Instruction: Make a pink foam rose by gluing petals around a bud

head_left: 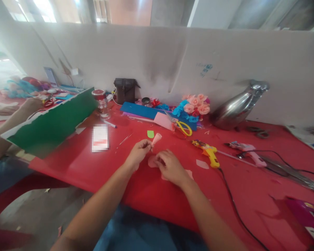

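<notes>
My left hand (138,152) is pinched shut on a small rolled pink paper piece (156,139), held just above the red table (99,167). My right hand (169,166) lies to its right, fingers curled down onto pink paper petals (152,161) on the table; another pink cutout (189,173) pokes out beside the wrist. A small green paper leaf (150,134) lies just behind the left hand.
A yellow glue gun (208,152) and a pink glue gun (247,150) lie to the right, cords trailing. Yellow-handled scissors (182,127), coloured sheets (146,111), paper flowers (195,106) and a steel jug (238,104) stand behind. Another person at left holds a green sheet (52,122).
</notes>
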Demonstrator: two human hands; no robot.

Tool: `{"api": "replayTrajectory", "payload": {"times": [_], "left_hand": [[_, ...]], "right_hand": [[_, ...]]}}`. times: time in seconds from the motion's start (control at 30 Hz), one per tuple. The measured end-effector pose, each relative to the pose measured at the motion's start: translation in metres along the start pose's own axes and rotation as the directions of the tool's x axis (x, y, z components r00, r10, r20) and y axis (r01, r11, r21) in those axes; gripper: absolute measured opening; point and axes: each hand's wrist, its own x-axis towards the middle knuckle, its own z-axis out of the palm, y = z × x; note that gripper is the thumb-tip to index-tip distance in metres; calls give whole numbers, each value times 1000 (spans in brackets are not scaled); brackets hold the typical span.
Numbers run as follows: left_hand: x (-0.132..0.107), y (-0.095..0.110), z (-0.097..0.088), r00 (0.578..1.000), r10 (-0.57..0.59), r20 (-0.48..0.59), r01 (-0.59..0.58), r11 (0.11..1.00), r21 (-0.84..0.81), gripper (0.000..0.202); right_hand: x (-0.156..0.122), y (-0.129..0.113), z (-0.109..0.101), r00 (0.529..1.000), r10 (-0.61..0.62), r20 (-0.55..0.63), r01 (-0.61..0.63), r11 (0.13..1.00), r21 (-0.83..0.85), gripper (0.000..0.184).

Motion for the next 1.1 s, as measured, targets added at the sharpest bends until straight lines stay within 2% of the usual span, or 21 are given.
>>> {"api": "replayTrajectory", "payload": {"times": [0.17,0.3,0.53,0.6,0.7,0.8,0.9,1.0,1.1], "left_hand": [[0,1,0,999,-37,-11,36,999,-16,5],[-2,2,1,995,-87,53,91,992,-83,6],[-3,1,1,989,-107,101,122,979,-160,7],[-3,1,1,988,-120,93,134,977,-165,7],[-3,1,1,987,-132,87,144,977,-160,7],[-3,1,1,988,-129,86,141,979,-150,7],[-3,0,2,990,-118,81,129,981,-144,7],[-3,0,3,993,-90,78,101,985,-140,6],[-4,0,4,996,-31,85,39,994,-104,8]], "right_hand": [[-1,0,0,1000,15,9,-15,999,-42,7],[-1,2,2,997,23,80,-18,998,-55,16],[0,4,6,986,151,69,-147,987,-61,16],[0,4,5,986,146,76,-142,988,-58,14],[0,4,4,992,78,102,-71,995,-76,14],[-1,6,6,990,44,132,-23,988,-154,16],[-1,8,9,989,71,133,-42,977,-210,17],[-1,8,8,989,104,107,-87,984,-155,20],[-2,5,3,990,82,114,-76,995,-58,24]]}}
